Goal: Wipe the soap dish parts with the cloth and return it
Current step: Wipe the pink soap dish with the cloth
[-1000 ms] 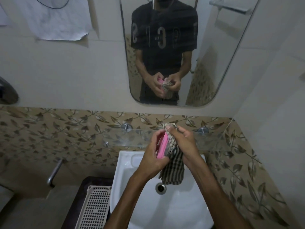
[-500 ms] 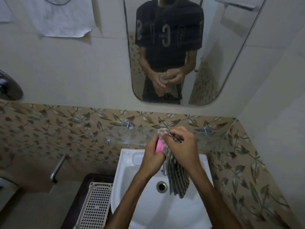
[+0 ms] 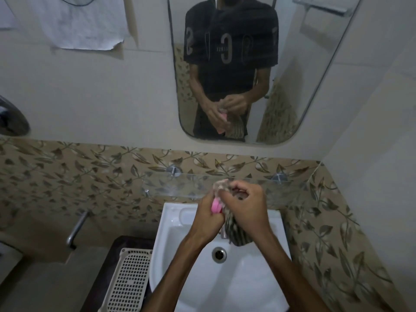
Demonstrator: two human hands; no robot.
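Mid-wipe, by the look of it. Going left to right: perforated white basket (image 3: 129, 282) off the sink's left edge, well clear. Then left hand (image 3: 210, 218) curled shut around the pink soap dish part (image 3: 216, 205), held edge-up over the back rim of the sink (image 3: 171, 224). Right beside it, touching, right hand (image 3: 244, 207) closed on the checked cloth (image 3: 235, 231), bunched at the top against the pink piece, loose end dangling down over the tap towards the drain (image 3: 219, 254).

So: rubbing step on one part, not yet at the return. Only one pink piece visible — can't tell where any other part sits. Next move probably calls for turning the piece in the left grip to reach the unwiped face, keeping a firm pinch since wet plastic slips.

Room-wise: glass shelf (image 3: 292, 188) just behind the knuckles, so little slack going forward. Open basin below, plenty of space toward the body. Right wall close to the sink's right edge.
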